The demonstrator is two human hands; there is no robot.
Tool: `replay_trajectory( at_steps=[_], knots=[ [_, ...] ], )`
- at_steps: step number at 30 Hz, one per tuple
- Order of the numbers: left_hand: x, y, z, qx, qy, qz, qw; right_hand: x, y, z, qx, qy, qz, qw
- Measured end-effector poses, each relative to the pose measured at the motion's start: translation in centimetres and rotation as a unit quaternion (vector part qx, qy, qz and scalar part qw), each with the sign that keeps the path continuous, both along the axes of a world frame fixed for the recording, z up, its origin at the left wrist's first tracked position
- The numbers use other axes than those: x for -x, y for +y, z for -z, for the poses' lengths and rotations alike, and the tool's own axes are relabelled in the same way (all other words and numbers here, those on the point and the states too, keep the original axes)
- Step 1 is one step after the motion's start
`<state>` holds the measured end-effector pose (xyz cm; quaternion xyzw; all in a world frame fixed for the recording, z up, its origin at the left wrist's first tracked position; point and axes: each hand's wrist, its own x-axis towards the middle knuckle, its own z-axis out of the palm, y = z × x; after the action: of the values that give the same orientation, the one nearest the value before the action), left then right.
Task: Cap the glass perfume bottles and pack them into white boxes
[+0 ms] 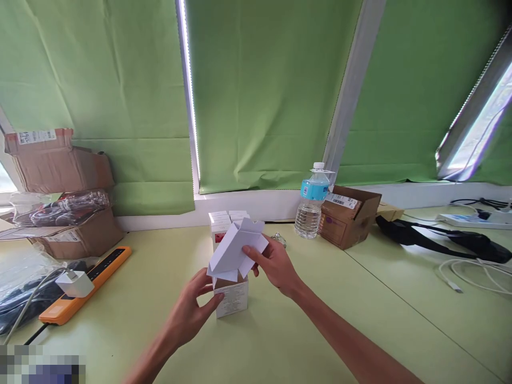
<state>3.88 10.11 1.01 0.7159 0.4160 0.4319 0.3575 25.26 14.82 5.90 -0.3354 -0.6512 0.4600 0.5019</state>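
Observation:
A small white box [232, 300] with fine print on its front stands upright on the table, its top open and brown inside. My left hand [192, 306] grips its left side, the thumb on the front edge. Above the opening, my right hand [276, 265] pinches a folded white cardboard piece [236, 246] with tabs, thumb on its face. The piece is tilted, and its lower edge overlaps the box's top; whether it reaches inside I cannot tell. Directly behind are several white boxes [218, 218] in rows, partly covered by the cardboard.
A water bottle [308, 213] and a brown carton [340, 224] stand at the back right, with black straps [420, 234] and a white cable [472, 272] further right. An orange power strip [86, 288] lies left, near stacked cartons [88, 234]. Crumpled clear wrap [279, 239] sits behind my right hand.

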Motion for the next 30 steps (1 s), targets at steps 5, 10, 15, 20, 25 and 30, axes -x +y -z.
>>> replay_trajectory(
  at_steps=[5,10,15,20,25,30],
  knots=[
    [0.0,-0.1,0.0,0.003,-0.034,-0.012,0.999,0.1,-0.5,0.0,-0.045,-0.067,-0.006,0.997],
    [0.0,-0.4,0.2,0.006,-0.02,-0.042,0.999,-1.1,-0.6,-1.3,-0.112,-0.17,0.027,0.979],
    [0.0,-0.3,0.2,-0.024,0.023,-0.027,0.999,-1.3,-1.2,-2.1,-0.142,-0.241,0.01,0.96],
    [0.2,-0.2,0.5,-0.027,0.035,-0.048,0.998,-0.7,-2.3,-2.7,-0.193,-0.199,0.04,0.96],
    [0.3,-0.3,0.8,-0.018,0.044,-0.07,0.996,-0.5,-2.8,-3.0,-0.253,-0.24,0.043,0.936],
    [0.3,-0.3,0.9,-0.025,0.047,-0.084,0.995,-0.7,-2.7,-2.4,-0.243,-0.335,0.033,0.91]
  ],
)
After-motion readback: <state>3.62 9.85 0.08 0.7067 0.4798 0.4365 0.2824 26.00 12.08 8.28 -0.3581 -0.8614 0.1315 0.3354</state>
